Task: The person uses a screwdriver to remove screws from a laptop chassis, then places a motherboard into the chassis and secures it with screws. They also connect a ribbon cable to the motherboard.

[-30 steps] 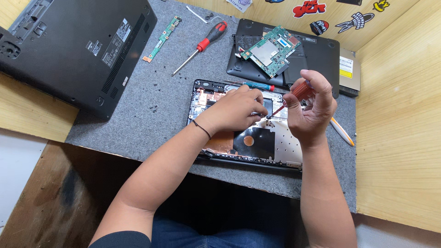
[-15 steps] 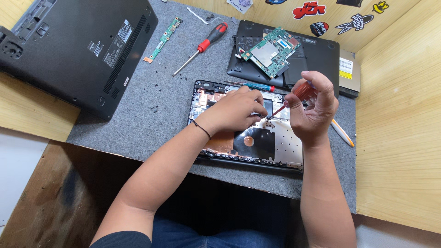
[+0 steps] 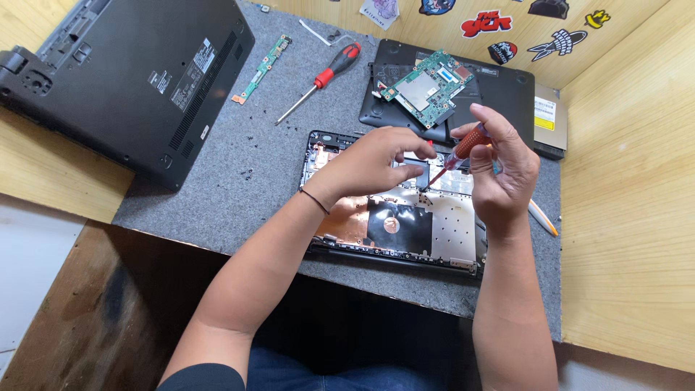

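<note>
Both hands have hardly shifted since the earlier pictures: the right hand [image 3: 499,170] has tipped its small screwdriver [image 3: 457,152] a touch more upright, and the left hand [image 3: 373,163] remains over the opened laptop base [image 3: 394,217]. That small screwdriver has an orange-red ribbed handle and a thin metal shaft slanting down and left toward the base; the right hand's fingers are closed around the handle. The left hand hovers palm down with its fingers curled together at the shaft's tip; whether they pinch anything cannot be told. The base lies on the grey counter [image 3: 239,181] in front of the person, showing copper-coloured foil, a black patch and a silvery perforated plate.

Two screwdrivers are in sight: the held one and a larger screwdriver [image 3: 322,80] with a red and black handle lying on the counter. Two green boards show: a wide circuit board [image 3: 427,87] resting on a black laptop cover [image 3: 499,90], and a narrow strip board [image 3: 262,66] beside a big closed laptop [image 3: 137,80] lying bottom up. One silver disc drive [image 3: 550,119] sits at the far right, and one orange pen [image 3: 543,217] lies near the right wrist
</note>
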